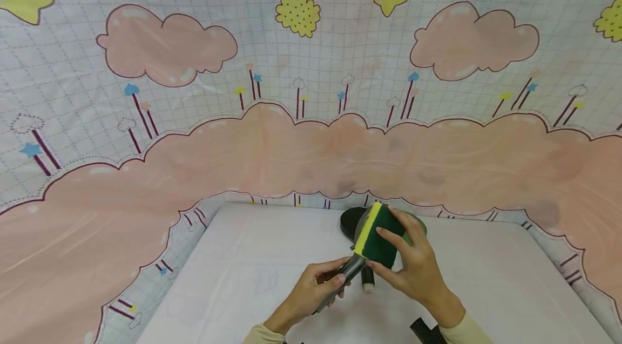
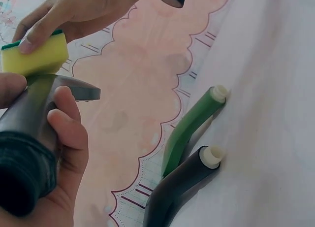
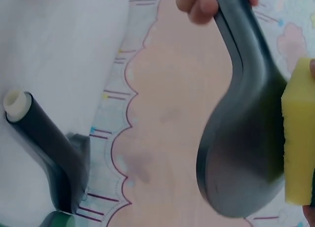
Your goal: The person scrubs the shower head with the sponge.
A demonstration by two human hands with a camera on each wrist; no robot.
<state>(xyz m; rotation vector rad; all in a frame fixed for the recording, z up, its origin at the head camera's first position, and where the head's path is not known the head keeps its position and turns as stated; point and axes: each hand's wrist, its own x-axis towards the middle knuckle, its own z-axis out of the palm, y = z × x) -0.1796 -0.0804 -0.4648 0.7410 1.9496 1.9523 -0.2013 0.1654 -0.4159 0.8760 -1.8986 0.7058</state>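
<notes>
In the head view my left hand point(image 1: 315, 291) grips the handle of a dark grey handheld shower head point(image 1: 347, 272), which tilts up and to the right. The handle's threaded, hollow end point(image 2: 24, 173) faces the left wrist camera. My right hand point(image 1: 414, 262) holds a sponge point(image 1: 384, 236), yellow on one side and dark green on the other, between thumb and fingers. From the right wrist view, the sponge's yellow side touches the rounded back of the shower head point(image 3: 241, 158). The sponge hides part of the head in the head view.
Behind the hands, a black shower head point(image 1: 351, 222) and a green one point(image 1: 419, 229) lie on the white table point(image 1: 243, 257), with pale stubs on their handle ends. A dark object point(image 1: 424, 330) is by the right sleeve. A patterned cloth point(image 1: 311, 160) covers the background.
</notes>
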